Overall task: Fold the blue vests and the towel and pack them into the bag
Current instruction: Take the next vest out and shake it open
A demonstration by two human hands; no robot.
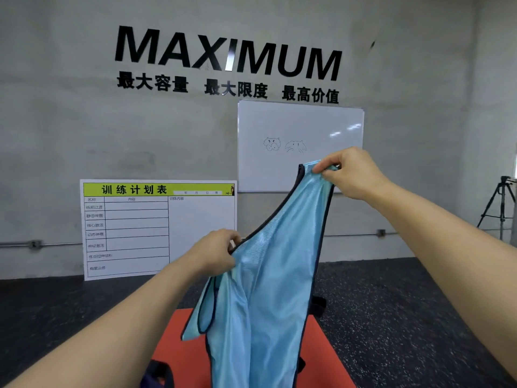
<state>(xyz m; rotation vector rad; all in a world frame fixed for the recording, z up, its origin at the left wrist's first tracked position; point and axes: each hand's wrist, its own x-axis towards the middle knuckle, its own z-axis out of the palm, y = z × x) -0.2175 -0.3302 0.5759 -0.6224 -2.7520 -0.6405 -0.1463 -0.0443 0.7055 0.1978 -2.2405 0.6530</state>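
Blue vest (268, 289) pinched by left hand (215, 253) and right hand (349, 172), hem cut off, possibly bag (156, 373) below.

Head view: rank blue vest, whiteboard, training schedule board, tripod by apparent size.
1. blue vest, inflated by nearness to the camera
2-3. training schedule board and whiteboard: similar apparent size, unranked, and the right hand and vest hide part of the whiteboard
4. tripod, partly cropped
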